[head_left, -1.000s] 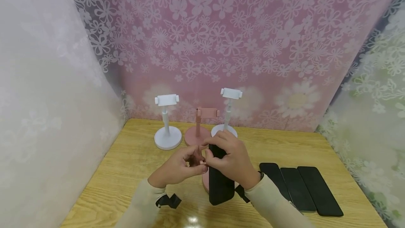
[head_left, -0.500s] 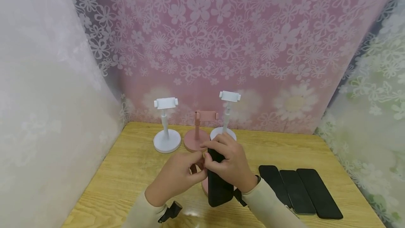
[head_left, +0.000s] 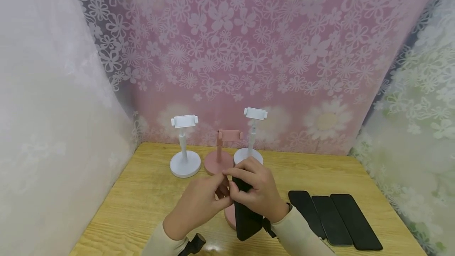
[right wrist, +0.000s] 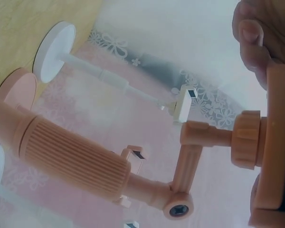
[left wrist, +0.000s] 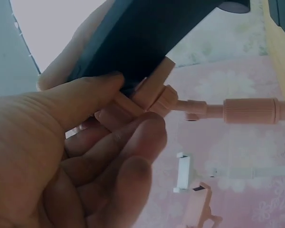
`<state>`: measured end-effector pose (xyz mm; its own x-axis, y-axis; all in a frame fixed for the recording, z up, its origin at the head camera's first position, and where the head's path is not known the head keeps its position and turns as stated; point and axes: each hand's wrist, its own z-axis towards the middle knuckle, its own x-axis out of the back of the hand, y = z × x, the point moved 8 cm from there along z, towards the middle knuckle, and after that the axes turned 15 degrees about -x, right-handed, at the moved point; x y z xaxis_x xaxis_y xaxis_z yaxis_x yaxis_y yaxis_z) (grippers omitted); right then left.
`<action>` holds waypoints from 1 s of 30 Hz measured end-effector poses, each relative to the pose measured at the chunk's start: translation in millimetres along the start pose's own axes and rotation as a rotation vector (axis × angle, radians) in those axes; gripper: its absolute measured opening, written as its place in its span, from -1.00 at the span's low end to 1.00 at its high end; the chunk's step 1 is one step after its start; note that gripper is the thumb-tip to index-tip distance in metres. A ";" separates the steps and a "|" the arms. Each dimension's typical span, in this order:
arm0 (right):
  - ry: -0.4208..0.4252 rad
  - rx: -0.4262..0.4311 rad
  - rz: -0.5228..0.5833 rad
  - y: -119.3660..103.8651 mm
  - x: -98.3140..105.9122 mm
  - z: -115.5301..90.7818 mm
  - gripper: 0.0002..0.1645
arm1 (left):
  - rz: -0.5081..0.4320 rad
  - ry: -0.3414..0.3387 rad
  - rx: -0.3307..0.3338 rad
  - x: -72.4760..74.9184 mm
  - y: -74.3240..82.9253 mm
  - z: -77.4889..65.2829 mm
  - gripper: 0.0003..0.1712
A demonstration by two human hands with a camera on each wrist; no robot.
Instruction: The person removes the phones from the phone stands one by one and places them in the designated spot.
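A black phone [head_left: 247,220] is held at chest side of the table by my right hand [head_left: 261,191], thumb on its face and fingers over its edge. Behind the phone is the clamp [left wrist: 154,83] of a pink phone stand, whose round base [head_left: 230,216] shows partly under it. My left hand [head_left: 195,200] pinches the clamp's end beside the phone's edge, thumb on one side and curled fingers on the other. In the right wrist view, the stand's ridged pole [right wrist: 76,156] and jointed arm [right wrist: 187,166] lead to the clamp's back.
Behind the hands stand a white phone stand [head_left: 185,165] at left, another pink stand [head_left: 217,163] and a second white stand [head_left: 253,127]. Three black phones [head_left: 332,220] lie side by side at right. A floral curtain [head_left: 227,50] hangs at the table's back edge.
My left hand has turned and closed in on the clamp beside the phone. The phone's lower end has shifted slightly. The head view has tilted up, so everything sits lower.
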<state>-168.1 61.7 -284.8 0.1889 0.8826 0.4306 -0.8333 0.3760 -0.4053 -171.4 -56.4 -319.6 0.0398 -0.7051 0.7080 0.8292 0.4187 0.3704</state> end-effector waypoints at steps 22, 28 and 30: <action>-0.008 0.170 -0.031 -31.9 55.4 -38.1 -0.81 | -0.184 -0.155 0.097 -16.9 -5.3 14.5 -0.64; 0.122 0.083 -0.059 -7.3 112.1 -78.0 -0.80 | -0.198 -0.154 0.044 -19.9 -1.5 14.1 -0.52; 0.146 0.012 -0.096 12.3 135.1 -96.7 -0.80 | -0.216 -0.152 0.041 -20.5 -1.4 13.0 -0.56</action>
<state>-102.6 212.8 -309.5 0.3403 0.8749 0.3447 -0.8140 0.4576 -0.3577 -180.6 -35.2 -326.8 -0.2220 -0.6879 0.6910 0.7859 0.2932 0.5444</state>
